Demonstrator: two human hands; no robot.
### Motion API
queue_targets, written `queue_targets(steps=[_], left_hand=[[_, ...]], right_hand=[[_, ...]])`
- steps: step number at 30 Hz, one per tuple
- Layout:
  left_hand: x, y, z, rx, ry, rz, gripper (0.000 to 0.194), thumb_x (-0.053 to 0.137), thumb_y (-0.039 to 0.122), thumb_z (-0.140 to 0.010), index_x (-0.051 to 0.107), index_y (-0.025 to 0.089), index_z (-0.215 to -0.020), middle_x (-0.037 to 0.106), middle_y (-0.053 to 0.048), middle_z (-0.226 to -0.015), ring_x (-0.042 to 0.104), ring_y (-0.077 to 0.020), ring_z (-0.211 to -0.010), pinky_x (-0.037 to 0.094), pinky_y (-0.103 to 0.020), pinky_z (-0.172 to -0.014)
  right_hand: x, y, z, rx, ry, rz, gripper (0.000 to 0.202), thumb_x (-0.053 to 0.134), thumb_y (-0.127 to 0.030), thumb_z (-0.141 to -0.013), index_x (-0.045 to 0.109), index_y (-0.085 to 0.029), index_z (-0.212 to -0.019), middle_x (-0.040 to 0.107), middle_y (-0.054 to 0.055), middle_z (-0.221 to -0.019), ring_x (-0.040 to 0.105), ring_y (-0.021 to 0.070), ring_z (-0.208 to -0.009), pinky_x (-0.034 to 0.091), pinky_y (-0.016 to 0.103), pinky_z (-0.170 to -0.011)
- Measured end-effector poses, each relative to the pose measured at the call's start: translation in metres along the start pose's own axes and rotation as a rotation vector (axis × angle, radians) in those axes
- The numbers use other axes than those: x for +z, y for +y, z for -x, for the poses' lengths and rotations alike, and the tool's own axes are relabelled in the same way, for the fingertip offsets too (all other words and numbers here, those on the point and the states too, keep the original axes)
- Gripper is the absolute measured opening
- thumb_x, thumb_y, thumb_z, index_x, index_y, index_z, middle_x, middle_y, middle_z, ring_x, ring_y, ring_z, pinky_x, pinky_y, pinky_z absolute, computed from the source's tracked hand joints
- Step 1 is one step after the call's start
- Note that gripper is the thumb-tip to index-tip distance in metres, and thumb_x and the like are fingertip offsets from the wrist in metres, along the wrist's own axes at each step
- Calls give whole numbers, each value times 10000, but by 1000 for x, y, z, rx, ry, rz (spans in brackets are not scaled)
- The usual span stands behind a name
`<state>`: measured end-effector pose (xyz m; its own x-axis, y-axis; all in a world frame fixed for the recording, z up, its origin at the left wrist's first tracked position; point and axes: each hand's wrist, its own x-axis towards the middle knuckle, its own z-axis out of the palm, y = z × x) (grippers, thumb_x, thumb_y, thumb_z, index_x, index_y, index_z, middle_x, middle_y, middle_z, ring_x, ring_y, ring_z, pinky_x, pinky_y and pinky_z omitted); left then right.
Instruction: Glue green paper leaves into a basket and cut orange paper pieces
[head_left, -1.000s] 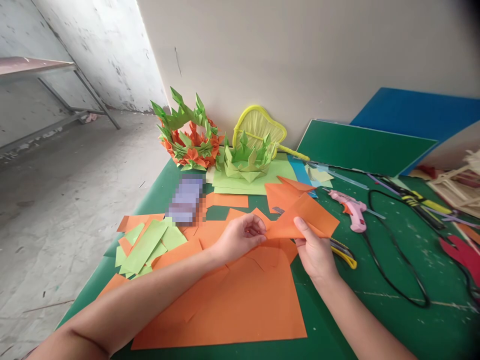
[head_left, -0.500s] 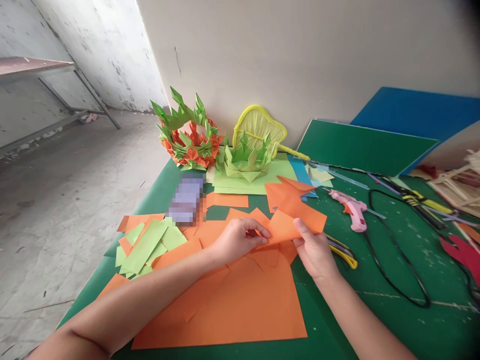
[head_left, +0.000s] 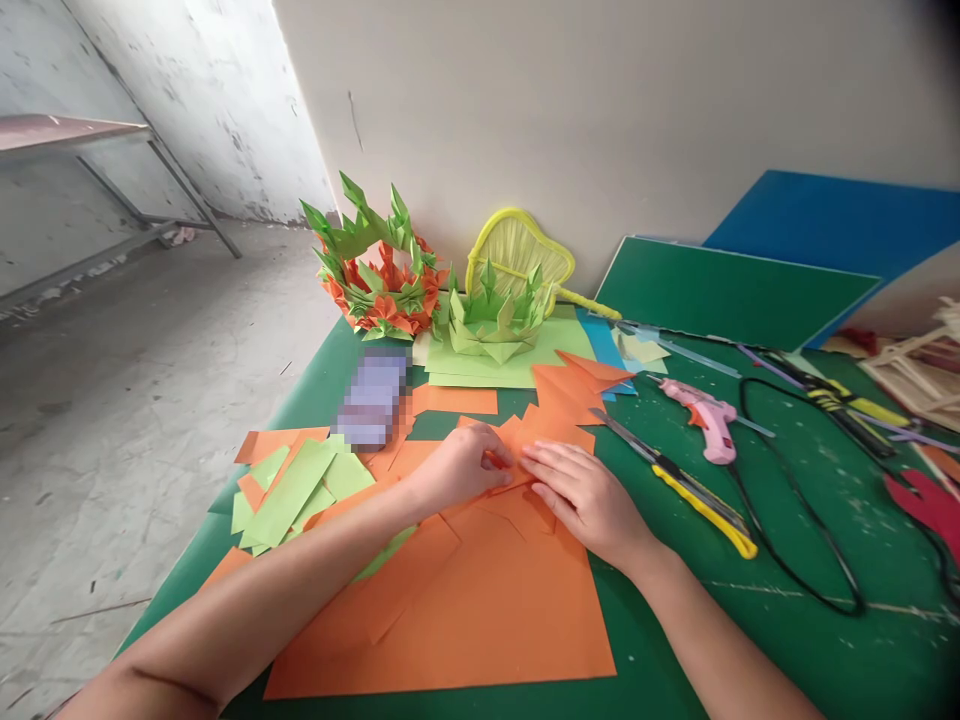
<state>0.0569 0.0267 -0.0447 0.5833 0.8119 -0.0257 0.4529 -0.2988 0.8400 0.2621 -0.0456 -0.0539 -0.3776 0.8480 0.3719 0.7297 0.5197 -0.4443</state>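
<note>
My left hand (head_left: 461, 468) is closed in a pinch on a small orange paper piece (head_left: 510, 477) that lies over the other orange sheets. My right hand (head_left: 592, 503) rests with its fingers stretched out flat on the right part of that piece, the thumb apart. The fingers of both hands hide much of it. Under my hands and forearms spreads a large orange sheet (head_left: 510, 620), with loose orange pieces on top. Beyond my right hand lies a folded orange paper (head_left: 574, 385) with a pointed flap. A yellow utility knife (head_left: 682, 487) lies right of my right hand.
Green paper pieces (head_left: 289, 490) lie left, near a blurred phone-like rectangle (head_left: 373, 398). Behind stand a green-and-orange paper crown (head_left: 382, 290), a green paper crown (head_left: 496, 325) and a yellow fan (head_left: 517, 255). On the right lie a pink glue gun (head_left: 705, 420) with its cord and pliers (head_left: 840, 400).
The orange piece, which both hands held up, is now lower on the sheets. My right hand has moved left and opened flat on it. The utility knife shows whole and has shifted right.
</note>
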Motion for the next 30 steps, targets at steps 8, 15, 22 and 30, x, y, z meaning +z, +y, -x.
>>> queue_targets(steps=[8,15,22,30], left_hand=[[-3,5,-1,21,-46,-80,63,679,233,-706,728,194,-700,633,-10,-722,521,-102,-583,409,-203,-516],[-8,11,0,13,-73,-118,63,675,219,-704,730,188,-701,647,-14,-733,535,-105,-583,401,-205,-516],[-12,11,1,20,-114,-103,69,680,214,-691,728,182,-729,671,-30,-778,582,-131,-643,438,-202,-546],[-9,9,1,30,-129,-121,46,659,183,-700,699,176,-722,636,-35,-869,567,-112,-641,446,-207,-570]], right_hand=[[0,3,0,18,-52,-28,339,491,-258,-935,619,-308,-1245,644,26,-1254,585,251,-1182,481,486,-997],[1,3,0,12,-89,-26,361,479,-250,-943,587,-301,-1284,612,20,-1297,555,242,-1220,463,482,-1028],[1,4,1,25,-81,-65,363,486,-248,-938,589,-319,-1280,615,13,-1293,550,242,-1226,457,483,-1039],[1,4,0,15,-99,-52,367,491,-245,-934,589,-323,-1279,599,4,-1314,541,246,-1235,460,484,-1038]])
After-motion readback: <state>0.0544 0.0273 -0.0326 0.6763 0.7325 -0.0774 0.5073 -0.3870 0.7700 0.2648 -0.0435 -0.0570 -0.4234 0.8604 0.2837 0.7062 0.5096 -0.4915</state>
